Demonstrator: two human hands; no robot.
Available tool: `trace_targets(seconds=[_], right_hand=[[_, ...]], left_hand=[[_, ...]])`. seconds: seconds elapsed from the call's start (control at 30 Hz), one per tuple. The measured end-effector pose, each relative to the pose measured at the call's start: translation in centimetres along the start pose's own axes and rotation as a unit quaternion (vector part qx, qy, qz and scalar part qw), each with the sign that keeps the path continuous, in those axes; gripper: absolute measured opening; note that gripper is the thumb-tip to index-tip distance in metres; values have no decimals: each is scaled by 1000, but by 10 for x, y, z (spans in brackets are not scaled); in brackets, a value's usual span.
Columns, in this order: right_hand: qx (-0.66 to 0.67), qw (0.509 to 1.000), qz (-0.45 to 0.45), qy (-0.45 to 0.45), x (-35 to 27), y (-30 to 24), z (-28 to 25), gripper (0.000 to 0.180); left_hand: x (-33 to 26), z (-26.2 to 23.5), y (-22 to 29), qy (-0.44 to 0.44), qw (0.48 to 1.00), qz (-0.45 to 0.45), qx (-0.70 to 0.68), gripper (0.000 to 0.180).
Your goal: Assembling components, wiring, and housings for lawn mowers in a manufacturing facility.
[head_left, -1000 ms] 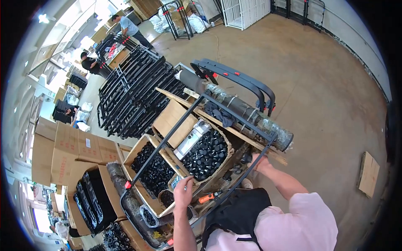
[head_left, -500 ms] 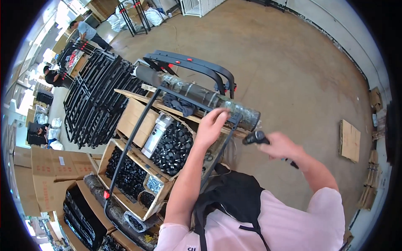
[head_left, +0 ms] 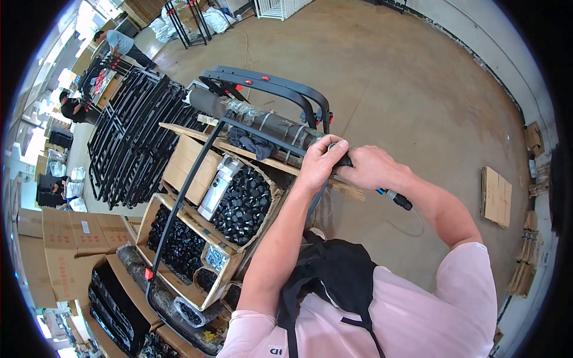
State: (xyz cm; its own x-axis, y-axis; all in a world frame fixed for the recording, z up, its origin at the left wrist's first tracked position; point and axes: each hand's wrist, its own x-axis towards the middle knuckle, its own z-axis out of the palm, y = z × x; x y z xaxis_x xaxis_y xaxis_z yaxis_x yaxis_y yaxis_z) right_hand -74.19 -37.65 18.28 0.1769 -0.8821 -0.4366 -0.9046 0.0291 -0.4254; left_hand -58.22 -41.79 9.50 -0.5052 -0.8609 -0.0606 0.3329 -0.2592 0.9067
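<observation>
My left hand (head_left: 319,164) grips the near right corner of a black tubular frame (head_left: 190,194), thumb on top. My right hand (head_left: 376,168) is closed around a black pistol-shaped air driver (head_left: 401,201); its lower end with a blue ring sticks out below the fist. The driver's nose meets the frame corner right beside my left fingers, and the hands hide the contact point. Left of my left forearm, an open box (head_left: 276,197) holds black knobs (head_left: 242,206). Beside it, another box (head_left: 209,304) contains small black parts (head_left: 179,238) and a bag of silvery screws (head_left: 215,258).
A plastic-wrapped roll (head_left: 268,122) lies behind the frame, next to curved black rails (head_left: 268,80). Stacked black frames (head_left: 128,137) stand at left, with people working beyond. A thin hose (head_left: 418,230) trails on the floor. Flat cardboard (head_left: 496,197) lies at right.
My right hand has moved left with the air driver, bringing its nose up to the frame corner at my left hand. My left hand has shifted slightly right and down along the frame.
</observation>
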Motion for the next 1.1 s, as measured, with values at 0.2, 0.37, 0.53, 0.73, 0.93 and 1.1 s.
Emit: trace_targets(seconds=[0.2,0.37,0.53,0.73,0.93,1.1], right_hand=[[-32,999,-10,23,2,-3,3,46],[5,999,17,28,-3,3,17,46],[13,999,52,1,1,-1,19,45],[30,995,77,-51,14,-1,18,42],[28,992,106,-56,12,-6,19,37],[108,985,129,-31,17,-2,25,24]], left_hand=[[4,-1,-1,4,1000,7,0,19],[1,1,-14,7,999,10,44,20],[-2,-3,-18,7,999,5,40,20],[-1,-7,-22,-11,1000,-5,2,21],[-1,-12,-14,-43,999,-9,26,23],[3,-11,-6,-50,999,-12,8,26]])
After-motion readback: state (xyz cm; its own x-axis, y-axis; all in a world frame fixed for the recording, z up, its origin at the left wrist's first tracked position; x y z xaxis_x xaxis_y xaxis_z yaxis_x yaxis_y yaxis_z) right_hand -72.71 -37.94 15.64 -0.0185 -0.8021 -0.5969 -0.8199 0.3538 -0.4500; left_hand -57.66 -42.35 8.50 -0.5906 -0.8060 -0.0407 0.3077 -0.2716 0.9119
